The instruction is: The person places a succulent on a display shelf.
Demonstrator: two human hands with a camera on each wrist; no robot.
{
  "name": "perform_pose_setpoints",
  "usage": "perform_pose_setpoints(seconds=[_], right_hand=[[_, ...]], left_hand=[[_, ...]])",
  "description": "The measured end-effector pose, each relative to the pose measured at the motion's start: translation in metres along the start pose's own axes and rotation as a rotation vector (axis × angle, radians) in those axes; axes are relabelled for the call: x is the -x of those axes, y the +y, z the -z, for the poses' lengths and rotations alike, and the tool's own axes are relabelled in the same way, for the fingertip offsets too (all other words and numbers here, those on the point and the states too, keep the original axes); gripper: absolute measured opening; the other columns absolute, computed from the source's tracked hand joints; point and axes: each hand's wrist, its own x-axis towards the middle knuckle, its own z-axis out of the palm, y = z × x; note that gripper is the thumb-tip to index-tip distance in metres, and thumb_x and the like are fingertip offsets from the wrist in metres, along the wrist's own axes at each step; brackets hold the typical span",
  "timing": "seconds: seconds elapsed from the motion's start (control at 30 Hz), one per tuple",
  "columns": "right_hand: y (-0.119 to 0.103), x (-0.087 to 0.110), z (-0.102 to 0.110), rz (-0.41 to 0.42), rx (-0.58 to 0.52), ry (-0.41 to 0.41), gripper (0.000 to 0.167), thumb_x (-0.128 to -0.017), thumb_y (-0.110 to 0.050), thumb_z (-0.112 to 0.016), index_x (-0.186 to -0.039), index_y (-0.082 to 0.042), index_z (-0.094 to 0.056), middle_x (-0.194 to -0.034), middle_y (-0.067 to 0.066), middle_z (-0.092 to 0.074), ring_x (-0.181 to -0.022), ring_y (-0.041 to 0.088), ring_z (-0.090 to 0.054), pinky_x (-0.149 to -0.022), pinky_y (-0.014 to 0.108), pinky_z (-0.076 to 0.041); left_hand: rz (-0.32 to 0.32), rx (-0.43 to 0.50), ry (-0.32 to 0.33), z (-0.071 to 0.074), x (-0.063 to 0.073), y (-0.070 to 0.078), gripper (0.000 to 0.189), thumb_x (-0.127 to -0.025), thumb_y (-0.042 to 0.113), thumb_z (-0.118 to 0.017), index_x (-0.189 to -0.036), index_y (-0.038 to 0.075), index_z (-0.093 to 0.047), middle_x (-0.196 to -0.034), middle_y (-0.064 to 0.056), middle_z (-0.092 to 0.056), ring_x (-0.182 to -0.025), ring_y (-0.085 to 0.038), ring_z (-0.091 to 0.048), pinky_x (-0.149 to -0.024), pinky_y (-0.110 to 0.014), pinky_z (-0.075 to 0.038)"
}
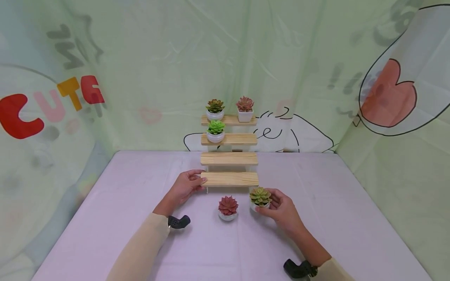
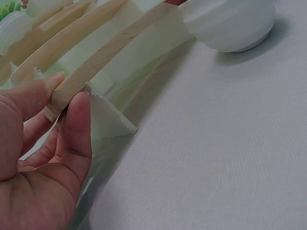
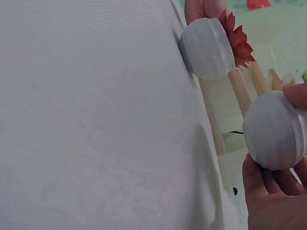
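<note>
A stepped wooden shelf (image 1: pixel 229 179) with pale slats stands at the middle of the table. My left hand (image 1: pixel 187 186) pinches the left end of its lowest slat (image 2: pixel 96 62) between thumb and fingers. In my right hand (image 1: pixel 284 210) is a green succulent (image 1: pixel 260 196) in a white ribbed pot (image 3: pixel 274 129), gripped by the pot just in front of the shelf's right side. The right wrist view shows the pot raised off the cloth. A red succulent (image 1: pixel 228 206) in a similar white pot (image 3: pixel 207 48) stands on the table between the hands.
On the top slat are a dark green-red succulent (image 1: pixel 215 109) at left and a pink succulent (image 1: pixel 245 109) in a square pot at right. A bright green succulent (image 1: pixel 216 131) sits on the slat below, at left. Printed curtains (image 1: pixel 225 50) enclose the white-covered table (image 1: pixel 316 218).
</note>
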Motion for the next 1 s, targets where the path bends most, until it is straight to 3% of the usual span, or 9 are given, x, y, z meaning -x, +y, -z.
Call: perform_pose_setpoints(seconds=[0.47,1.0], right_hand=[[-0.017,-0.005,-0.006,0.015,-0.042,0.014,0.067,-0.084,-0.015,-0.086,-0.142,-0.004,-0.054,-0.146,0.018,-0.057,-0.132,0.025,-0.058,-0.103,0.02,-0.051],[-0.039,-0.037,-0.013,0.083,-0.074,0.041,0.069,-0.082,-0.013,-0.087,-0.143,-0.005,-0.055,-0.145,0.014,-0.058,-0.132,0.024,-0.058,-0.1,0.018,-0.052]], left_hand=[[-0.048,0.013,-0.03,-0.001,-0.002,-0.003,0.049,-0.095,0.004,-0.071,-0.142,0.0,-0.056,-0.101,-0.007,-0.07,-0.085,-0.014,-0.069,-0.073,-0.025,-0.062],[-0.027,0.01,-0.001,0.0,-0.001,-0.003,0.048,-0.094,0.005,-0.073,-0.14,0.005,-0.059,-0.106,-0.01,-0.07,-0.086,-0.015,-0.069,-0.073,-0.025,-0.063]])
